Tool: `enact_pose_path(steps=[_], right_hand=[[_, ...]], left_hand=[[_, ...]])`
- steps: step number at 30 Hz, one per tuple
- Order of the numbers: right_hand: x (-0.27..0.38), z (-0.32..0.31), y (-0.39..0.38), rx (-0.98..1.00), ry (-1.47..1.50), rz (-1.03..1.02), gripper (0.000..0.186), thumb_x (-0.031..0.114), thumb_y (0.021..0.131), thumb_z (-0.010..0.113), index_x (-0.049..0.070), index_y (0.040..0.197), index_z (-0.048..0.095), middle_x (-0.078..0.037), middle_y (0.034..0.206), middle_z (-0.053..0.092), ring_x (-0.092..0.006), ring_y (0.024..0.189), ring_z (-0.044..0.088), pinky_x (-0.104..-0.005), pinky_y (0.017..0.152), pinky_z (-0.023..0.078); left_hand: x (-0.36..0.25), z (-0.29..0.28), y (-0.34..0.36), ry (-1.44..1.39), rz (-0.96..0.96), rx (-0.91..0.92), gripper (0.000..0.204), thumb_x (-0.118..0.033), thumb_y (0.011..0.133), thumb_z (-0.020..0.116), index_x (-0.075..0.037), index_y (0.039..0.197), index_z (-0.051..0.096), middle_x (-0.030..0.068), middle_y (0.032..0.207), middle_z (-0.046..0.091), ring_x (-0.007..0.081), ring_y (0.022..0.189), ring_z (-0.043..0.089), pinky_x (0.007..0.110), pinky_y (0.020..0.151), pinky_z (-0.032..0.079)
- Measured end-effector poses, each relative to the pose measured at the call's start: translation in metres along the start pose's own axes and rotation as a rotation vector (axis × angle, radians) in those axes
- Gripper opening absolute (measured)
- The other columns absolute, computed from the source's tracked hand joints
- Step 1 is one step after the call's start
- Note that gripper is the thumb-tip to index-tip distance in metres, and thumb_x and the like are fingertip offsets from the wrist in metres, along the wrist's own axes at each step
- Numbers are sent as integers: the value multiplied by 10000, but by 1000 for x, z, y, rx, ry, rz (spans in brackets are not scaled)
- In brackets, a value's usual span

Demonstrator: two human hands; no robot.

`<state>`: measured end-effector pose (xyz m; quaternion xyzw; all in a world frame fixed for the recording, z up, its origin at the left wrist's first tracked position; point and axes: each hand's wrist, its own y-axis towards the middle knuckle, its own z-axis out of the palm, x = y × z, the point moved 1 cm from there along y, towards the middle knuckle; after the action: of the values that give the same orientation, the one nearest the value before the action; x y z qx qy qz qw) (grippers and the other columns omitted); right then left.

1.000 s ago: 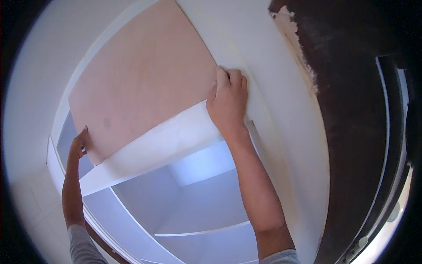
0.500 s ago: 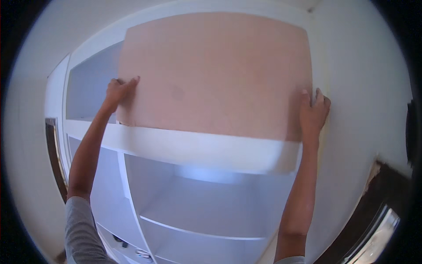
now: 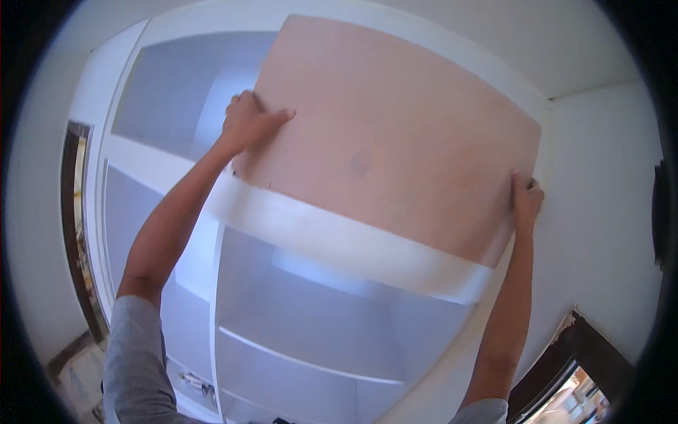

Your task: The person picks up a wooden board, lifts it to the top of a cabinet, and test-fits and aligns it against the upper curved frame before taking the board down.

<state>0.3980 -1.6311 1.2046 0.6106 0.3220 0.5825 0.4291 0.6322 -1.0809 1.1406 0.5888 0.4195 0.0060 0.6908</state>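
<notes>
A large pinkish-brown wooden panel covers the upper right opening of a white built-in cabinet. My left hand grips the panel's left edge, with the thumb on its front face and the fingers curled behind. At the opposite edge, my right hand holds the board beside the side wall, its fingers bent round the edge. The panel's lower edge lies along the white rail under the opening. What is behind the board is hidden.
Left of the panel is an open upper compartment. Shelves fill the cabinet below, with small items on a low one. A white wall stands close on the right, above a dark-framed opening. Another dark frame is at the left.
My view has tilted, so the panel and cabinet appear slanted down to the right. My right fingers, spread at the edge before, are now closed round it. The left hand keeps its grip.
</notes>
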Motion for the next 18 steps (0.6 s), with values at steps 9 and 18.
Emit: enact_pose_path(steps=[9, 18], right_hand=[[-9, -4, 14, 202, 489, 22, 930, 505, 848, 777, -245, 1314, 484, -284, 1183, 673, -357, 1115, 659, -394, 955, 509], [93, -20, 47, -390, -383, -750, 822, 571, 872, 693, 171, 1544, 441, -235, 1539, 436, -410, 1459, 340, -531, 1183, 302]], left_hand=[[19, -4, 33, -130, 111, 148, 1060, -587, 657, 879, 173, 1280, 482, 304, 1249, 604, 401, 1140, 646, 436, 968, 541], [8, -19, 17, -419, 37, 203, 1056, -470, 668, 902, 223, 1283, 394, 302, 1176, 621, 345, 1074, 670, 406, 965, 541]])
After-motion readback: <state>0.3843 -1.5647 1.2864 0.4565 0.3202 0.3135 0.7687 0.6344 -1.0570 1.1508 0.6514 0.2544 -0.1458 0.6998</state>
